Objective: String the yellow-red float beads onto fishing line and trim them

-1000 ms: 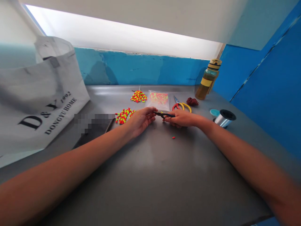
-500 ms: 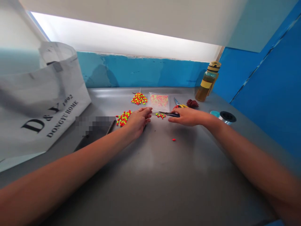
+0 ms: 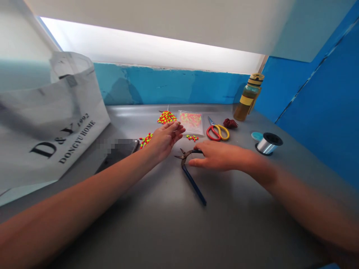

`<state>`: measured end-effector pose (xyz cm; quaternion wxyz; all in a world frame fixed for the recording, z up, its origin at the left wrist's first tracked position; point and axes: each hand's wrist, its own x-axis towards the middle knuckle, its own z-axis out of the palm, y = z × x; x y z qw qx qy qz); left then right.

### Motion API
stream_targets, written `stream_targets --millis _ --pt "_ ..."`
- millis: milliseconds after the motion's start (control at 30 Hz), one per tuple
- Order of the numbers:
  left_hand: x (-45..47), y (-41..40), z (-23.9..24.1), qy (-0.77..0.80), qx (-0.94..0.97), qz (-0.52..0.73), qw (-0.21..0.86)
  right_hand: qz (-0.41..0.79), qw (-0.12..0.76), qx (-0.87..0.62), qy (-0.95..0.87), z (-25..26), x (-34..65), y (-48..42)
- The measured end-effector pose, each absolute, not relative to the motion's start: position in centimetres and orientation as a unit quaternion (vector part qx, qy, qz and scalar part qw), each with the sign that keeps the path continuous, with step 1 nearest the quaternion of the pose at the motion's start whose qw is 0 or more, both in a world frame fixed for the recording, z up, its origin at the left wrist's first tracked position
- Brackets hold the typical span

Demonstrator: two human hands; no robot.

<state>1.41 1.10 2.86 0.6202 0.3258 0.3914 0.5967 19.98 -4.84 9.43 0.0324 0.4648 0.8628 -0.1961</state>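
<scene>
My left hand (image 3: 168,139) is raised over the table with thumb and fingertips pinched together; whatever lies between them is too small to make out. To its right, my right hand (image 3: 217,155) has its fingers around the upper handle of pliers (image 3: 193,182) with dark blue handles. The jaws are spread and point toward my left hand, while the lower handle swings out free toward me. Beyond the hands lie a few red and yellow-green beads (image 3: 192,138). A larger bead pile (image 3: 146,140) is partly hidden behind my left hand.
Behind are another bead pile (image 3: 167,117) and a clear bag of beads (image 3: 190,122). Red-and-yellow scissors (image 3: 218,132), dark red cord (image 3: 230,123), a spool of clear line (image 3: 266,145) and a bottle (image 3: 246,101) stand right. A white bag (image 3: 75,123) and dark device (image 3: 119,151) are left.
My right hand has moved nearer to me with the pliers, whose handles are now spread wide. The scissors are uncovered. The single red bead in front no longer shows. My left hand rose slightly.
</scene>
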Motion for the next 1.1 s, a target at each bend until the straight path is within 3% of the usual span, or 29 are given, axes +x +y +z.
stream_targets --millis 167,367,467,567,667,767,867,967,1100 --pt "2.0 0.6 3.5 0.376 0.319 0.595 0.634 -0.107 0.018 0.476 0.873 8.6 19.5 -5.8" --pt "2.6 -0.4 4.8 0.367 0.312 0.577 0.659 -0.102 -0.014 0.500 0.860 7.2 18.6 -5.4" --pt "2.6 -0.6 5.2 0.354 0.319 0.572 0.668 -0.092 -0.127 0.549 0.821 7.4 18.8 -4.3" --pt "2.5 -0.6 5.3 0.333 0.333 0.564 0.679 -0.117 -0.316 0.573 0.747 7.5 19.2 -2.9" --pt "2.5 -0.5 5.5 0.317 0.344 0.559 0.684 -0.284 -0.424 0.483 0.712 7.1 19.3 -2.1" --pt "2.3 -0.6 5.8 0.316 0.361 0.557 0.678 -0.523 -0.357 0.398 0.664 6.7 19.1 -2.2" --pt "1.7 -0.4 6.3 0.334 0.380 0.550 0.664 -0.648 -0.269 0.381 0.602 6.7 18.9 -2.8" --pt "1.0 0.0 6.6 0.343 0.403 0.535 0.658 -0.649 -0.264 0.411 0.584 6.6 18.9 -2.8" --pt "0.4 0.7 6.2 0.330 0.418 0.501 0.682 -0.536 -0.338 0.480 0.607 6.2 19.2 -2.0"
